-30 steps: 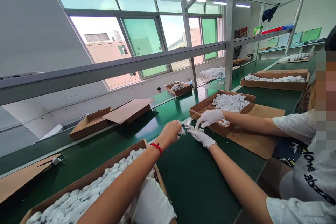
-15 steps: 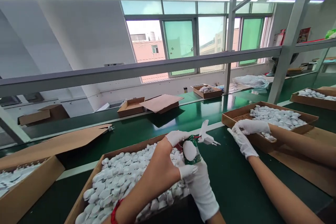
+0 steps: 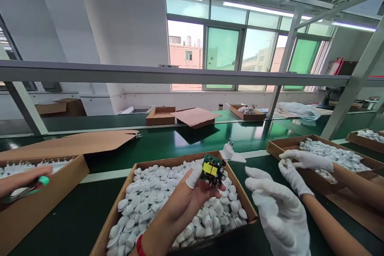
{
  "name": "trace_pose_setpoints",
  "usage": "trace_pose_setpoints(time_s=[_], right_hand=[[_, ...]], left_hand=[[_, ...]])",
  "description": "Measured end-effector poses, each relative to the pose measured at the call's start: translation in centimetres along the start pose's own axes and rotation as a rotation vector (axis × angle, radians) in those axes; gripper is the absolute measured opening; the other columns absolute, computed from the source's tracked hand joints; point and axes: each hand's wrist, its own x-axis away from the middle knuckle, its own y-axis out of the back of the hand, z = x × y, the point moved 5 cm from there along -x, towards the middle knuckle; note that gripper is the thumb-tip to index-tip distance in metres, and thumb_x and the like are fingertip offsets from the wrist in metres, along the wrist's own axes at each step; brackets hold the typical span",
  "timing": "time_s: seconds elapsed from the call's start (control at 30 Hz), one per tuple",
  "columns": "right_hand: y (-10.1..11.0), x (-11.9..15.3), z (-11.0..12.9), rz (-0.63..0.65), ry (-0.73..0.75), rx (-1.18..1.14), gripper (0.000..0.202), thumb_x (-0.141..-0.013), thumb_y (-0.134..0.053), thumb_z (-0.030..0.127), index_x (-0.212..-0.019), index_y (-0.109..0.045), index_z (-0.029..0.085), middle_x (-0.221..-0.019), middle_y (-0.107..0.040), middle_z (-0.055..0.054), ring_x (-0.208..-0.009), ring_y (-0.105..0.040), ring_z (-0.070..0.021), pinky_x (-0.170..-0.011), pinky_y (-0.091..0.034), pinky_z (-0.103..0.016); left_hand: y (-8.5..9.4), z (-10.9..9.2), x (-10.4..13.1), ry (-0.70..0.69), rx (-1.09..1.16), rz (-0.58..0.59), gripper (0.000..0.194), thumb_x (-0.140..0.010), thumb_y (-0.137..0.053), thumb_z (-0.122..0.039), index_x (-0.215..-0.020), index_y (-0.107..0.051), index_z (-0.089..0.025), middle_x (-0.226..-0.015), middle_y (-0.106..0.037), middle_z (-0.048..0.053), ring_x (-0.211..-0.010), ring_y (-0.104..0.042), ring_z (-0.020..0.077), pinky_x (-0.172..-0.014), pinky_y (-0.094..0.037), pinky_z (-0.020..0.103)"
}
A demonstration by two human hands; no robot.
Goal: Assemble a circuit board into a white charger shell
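From my remote seat I see the green belt (image 3: 168,144) run open and bare to the far side, hemmed near me by cardboard edges: the big box (image 3: 126,192) directly below, another box (image 3: 45,196) to the left, a co-worker's box (image 3: 285,144) to the right. My left hand (image 3: 192,196), bare but for a white cot on the forefinger, pinches a small green circuit board (image 3: 212,168) between fingertip and thumb, holding it just above the far right corner of the big box, which is heaped with white plastic shells (image 3: 168,204). My right hand (image 3: 279,212), in a white glove, hangs loosely curled and empty just right of that box's rim, near the board but clear of it. A white plug part (image 3: 229,152) lies on the belt just beyond the box. At right, a co-worker's gloved hands (image 3: 300,164) meet over their shell-filled box.
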Motion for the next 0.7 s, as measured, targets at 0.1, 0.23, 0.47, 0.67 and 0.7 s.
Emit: trace_pose_setpoints(time_s=[0.1, 0.23, 0.47, 0.67, 0.7], right_hand=[[-2.2, -1.6, -1.9, 0.154, -0.065, 0.098, 0.037, -0.084, -0.081, 0.036, -0.119, -0.069, 0.030, -0.112, -0.067, -0.008, -0.105, -0.064, -0.0231, -0.093, -0.056, -0.032], [-2.9, -2.8, -7.7, 0.144, -0.335, 0.047, 0.045, -0.076, -0.084, 0.044, -0.112, -0.071, 0.021, -0.105, -0.069, -0.011, -0.097, -0.067, -0.0259, -0.087, -0.058, -0.036], [-2.3, 0.0, -13.0, -0.204, -0.649, -0.042, 0.057, -0.063, -0.088, 0.055, -0.100, -0.071, 0.016, -0.107, -0.067, -0.011, -0.100, -0.064, -0.0294, -0.086, -0.058, -0.037], [-2.1, 1.3, -12.4, -0.226, -0.755, -0.044, 0.064, -0.063, -0.090, 0.053, -0.108, -0.068, 0.014, -0.111, -0.066, -0.011, -0.075, -0.064, -0.0186, -0.058, -0.054, -0.021], [-2.2, 1.4, -12.1, -0.198, -0.750, -0.052, 0.062, -0.066, -0.088, 0.053, -0.110, -0.067, 0.014, -0.113, -0.065, -0.012, -0.072, -0.063, -0.0180, -0.055, -0.053, -0.021]], left_hand=[[1.8, -0.6, -0.3, 0.011, -0.057, -0.107, 0.068, -0.060, -0.092, -0.051, -0.104, -0.058, -0.012, -0.096, -0.068, 0.011, -0.085, -0.068, 0.0249, -0.065, -0.055, 0.025], [3.2, -0.8, -0.4, 0.114, -0.117, -0.119, 0.080, -0.055, -0.092, -0.056, -0.107, -0.054, -0.009, -0.098, -0.068, 0.015, -0.086, -0.069, 0.0276, -0.068, -0.056, 0.026], [4.5, 0.4, -0.8, 0.168, -0.242, -0.189, 0.049, -0.080, -0.070, -0.033, -0.116, -0.047, -0.010, -0.103, -0.065, 0.014, -0.083, -0.066, 0.0213, -0.067, -0.052, 0.025], [5.2, 1.9, -0.8, 0.108, -0.650, -0.200, 0.051, -0.055, -0.080, -0.020, -0.094, -0.048, -0.016, -0.098, -0.061, 0.005, -0.093, -0.059, 0.0243, -0.083, -0.049, 0.032], [5.1, 1.8, -0.7, 0.086, -0.768, -0.212, 0.047, -0.056, -0.078, -0.018, -0.092, -0.048, -0.017, -0.098, -0.059, 0.006, -0.096, -0.057, 0.0260, -0.083, -0.048, 0.033]])
